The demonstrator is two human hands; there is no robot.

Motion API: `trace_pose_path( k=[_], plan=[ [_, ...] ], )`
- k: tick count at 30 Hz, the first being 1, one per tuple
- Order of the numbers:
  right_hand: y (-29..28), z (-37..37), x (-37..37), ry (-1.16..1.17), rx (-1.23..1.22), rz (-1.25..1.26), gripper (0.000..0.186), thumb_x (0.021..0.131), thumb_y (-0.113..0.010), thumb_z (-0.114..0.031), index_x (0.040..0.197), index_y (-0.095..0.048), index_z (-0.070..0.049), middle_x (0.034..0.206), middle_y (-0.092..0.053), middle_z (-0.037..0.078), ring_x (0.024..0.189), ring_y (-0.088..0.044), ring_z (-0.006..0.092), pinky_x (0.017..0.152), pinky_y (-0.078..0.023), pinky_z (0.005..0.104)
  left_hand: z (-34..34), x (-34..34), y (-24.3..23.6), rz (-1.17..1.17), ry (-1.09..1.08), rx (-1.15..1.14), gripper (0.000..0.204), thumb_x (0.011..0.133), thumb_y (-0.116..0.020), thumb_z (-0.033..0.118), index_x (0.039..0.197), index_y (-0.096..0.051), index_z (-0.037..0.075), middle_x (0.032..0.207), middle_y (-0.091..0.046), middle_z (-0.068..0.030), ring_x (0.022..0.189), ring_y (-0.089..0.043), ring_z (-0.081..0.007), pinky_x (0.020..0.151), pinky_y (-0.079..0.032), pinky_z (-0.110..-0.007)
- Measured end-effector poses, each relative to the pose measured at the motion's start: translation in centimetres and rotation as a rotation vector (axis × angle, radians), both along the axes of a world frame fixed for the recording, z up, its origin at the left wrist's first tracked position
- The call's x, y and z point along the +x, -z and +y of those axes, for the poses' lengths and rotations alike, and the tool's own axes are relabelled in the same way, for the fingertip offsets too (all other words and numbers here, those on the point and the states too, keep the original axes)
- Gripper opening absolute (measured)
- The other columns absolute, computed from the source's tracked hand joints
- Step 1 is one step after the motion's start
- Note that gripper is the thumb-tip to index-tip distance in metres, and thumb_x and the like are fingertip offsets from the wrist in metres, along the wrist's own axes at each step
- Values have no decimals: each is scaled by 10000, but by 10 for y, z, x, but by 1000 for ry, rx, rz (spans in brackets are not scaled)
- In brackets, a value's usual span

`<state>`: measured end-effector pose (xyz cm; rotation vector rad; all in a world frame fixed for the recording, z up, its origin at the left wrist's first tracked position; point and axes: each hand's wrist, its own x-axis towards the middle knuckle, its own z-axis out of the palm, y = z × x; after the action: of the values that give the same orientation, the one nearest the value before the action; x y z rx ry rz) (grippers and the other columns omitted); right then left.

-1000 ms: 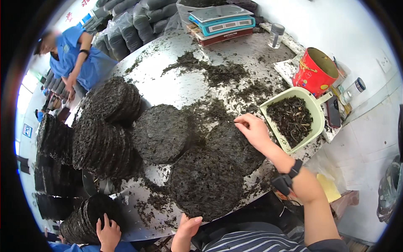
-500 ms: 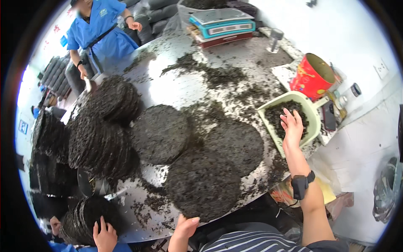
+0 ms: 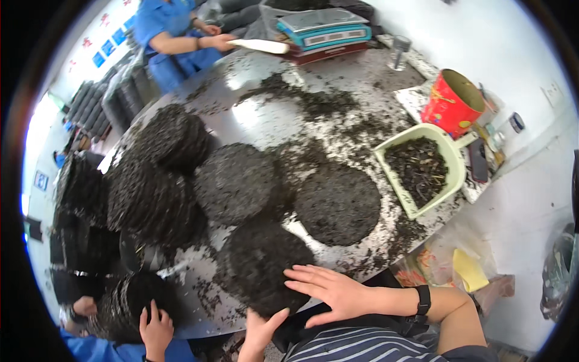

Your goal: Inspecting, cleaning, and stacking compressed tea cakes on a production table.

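The nearest dark round cake (image 3: 260, 265) of pressed leaf lies at the near edge of the round metal table (image 3: 259, 117), at about 6 o'clock on the tabletop. The right hand (image 3: 329, 289) lies flat on its near right rim, fingers (image 3: 301, 274) spread and pointing toward 9 o'clock, palm down, not clenched; a black watch (image 3: 423, 300) sits on that wrist. The left hand (image 3: 260, 332) comes up from below at the cake's 6 o'clock edge, fingers reaching up against the rim; whether it grips the cake or only touches it cannot be told.

At 1 o'clock from this cake lies a second round cake (image 3: 338, 204), close by but apart, and at 11 o'clock a third (image 3: 235, 183). Farther toward 10 o'clock stand leaning stacks of cakes (image 3: 154, 193). Loose dark leaf (image 3: 313, 102) is scattered across the table's far half.

At 2 o'clock, on the table's right edge, sits a pale green scoop tray (image 3: 449, 163) filled with loose leaf, and just beyond it a red tin (image 3: 452, 102) tilted on its side. At 12 o'clock a scale (image 3: 322, 27) stands at the far rim, and beside it a person in blue (image 3: 166, 30) holds a pale flat tool (image 3: 259, 45). At 8 o'clock another person's hand (image 3: 155, 329) rests on a low stack (image 3: 129, 295).
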<state>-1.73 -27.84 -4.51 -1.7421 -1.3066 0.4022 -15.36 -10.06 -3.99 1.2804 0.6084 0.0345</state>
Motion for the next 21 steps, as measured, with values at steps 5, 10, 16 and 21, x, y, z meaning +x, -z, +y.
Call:
trace_pose_path(
  k=[5, 10, 16, 21],
  plan=[
    [13, 2, 0, 48, -25, -99, 587, 779, -678, -235, 1297, -477, -48, 1380, -440, 105, 1240, -459, 270, 989, -421, 365, -1, 6, 16, 16, 46, -24, 491, 730, -745, 84, 1157, -527, -23, 1114, -592, -79, 996, -563, -165, 867, -466, -310],
    [18, 3, 14, 19, 60, -184, 544, 785, -680, -255, 1271, -510, -79, 1342, -479, 86, 1161, -528, 257, 920, -481, 346, -1, 3, 34, -16, 21, -109, 558, 737, -754, 115, 1208, -484, -19, 1160, -566, -85, 1039, -543, -173, 905, -454, -317],
    [4, -4, 27, 124, 109, -228, 493, 803, -663, -194, 1256, -520, -60, 1295, -517, 131, 1121, -560, 259, 898, -495, 339, 12, -3, 42, 20, -13, -136, 539, 754, -723, 132, 1210, -482, -24, 1154, -562, -81, 1046, -530, -180, 924, -427, -332],
    [21, -42, 51, 980, 190, 386, 418, 957, -481, -174, 1255, -433, 115, 1051, -623, 127, 937, -581, 139, 815, -457, 247, 22, -18, 47, 26, -118, -158, 548, 735, -725, 154, 1199, -487, -15, 1133, -562, -77, 1014, -533, -178, 905, -421, -333]
  ],
)
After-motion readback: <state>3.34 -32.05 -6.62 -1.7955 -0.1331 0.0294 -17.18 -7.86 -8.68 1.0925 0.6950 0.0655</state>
